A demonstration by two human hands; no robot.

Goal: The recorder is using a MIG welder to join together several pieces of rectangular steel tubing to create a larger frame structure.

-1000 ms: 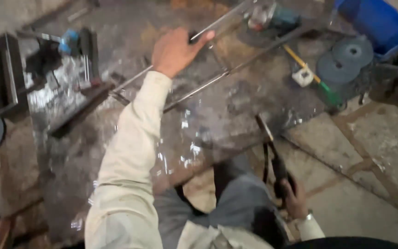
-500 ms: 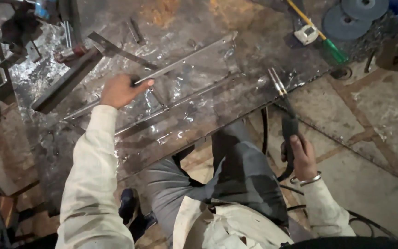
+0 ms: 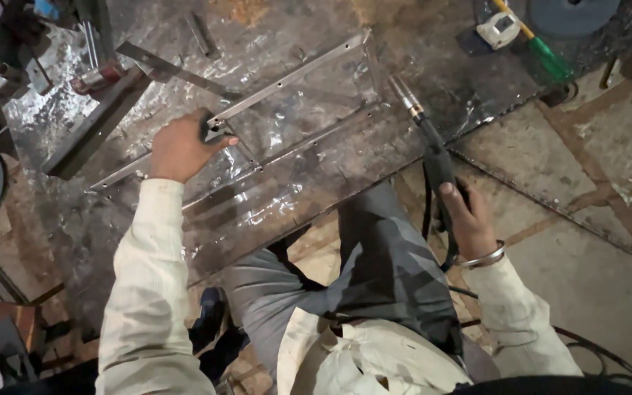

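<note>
head view, thin grey metal frame [image 3: 294,73], welding torch [image 3: 433,153]

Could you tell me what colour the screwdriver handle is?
Green screwdriver handle, clearest in the head view.

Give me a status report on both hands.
Left hand gripping the metal frame corner. Right hand holding welding torch, tip over frame's right end. Nothing between them.
</note>
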